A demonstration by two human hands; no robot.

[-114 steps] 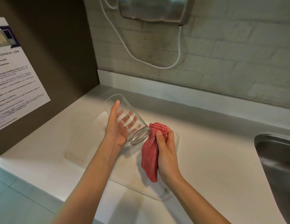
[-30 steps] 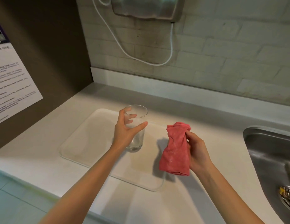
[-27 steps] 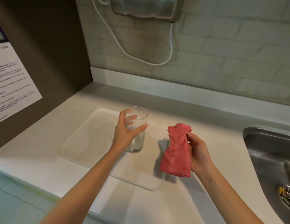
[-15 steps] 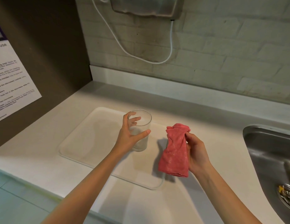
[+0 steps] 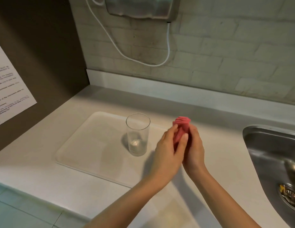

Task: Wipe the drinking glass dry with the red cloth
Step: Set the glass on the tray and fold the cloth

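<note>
The clear drinking glass stands upright and alone on the pale tray, mouth up. To its right both hands close around the bunched red cloth. My left hand presses on the cloth's left side, my right hand on its right side. Only the cloth's folded top and a strip between the fingers show; the rest is hidden by the hands. Neither hand touches the glass.
The tray lies on a white counter. A steel sink with a drain sits at the right edge. A metal wall unit with a white cable hangs above. A printed notice is on the brown left wall.
My left hand let go of the glass, left it standing on the tray, and moved right onto the red cloth. My right hand kept the cloth, now more bunched.
</note>
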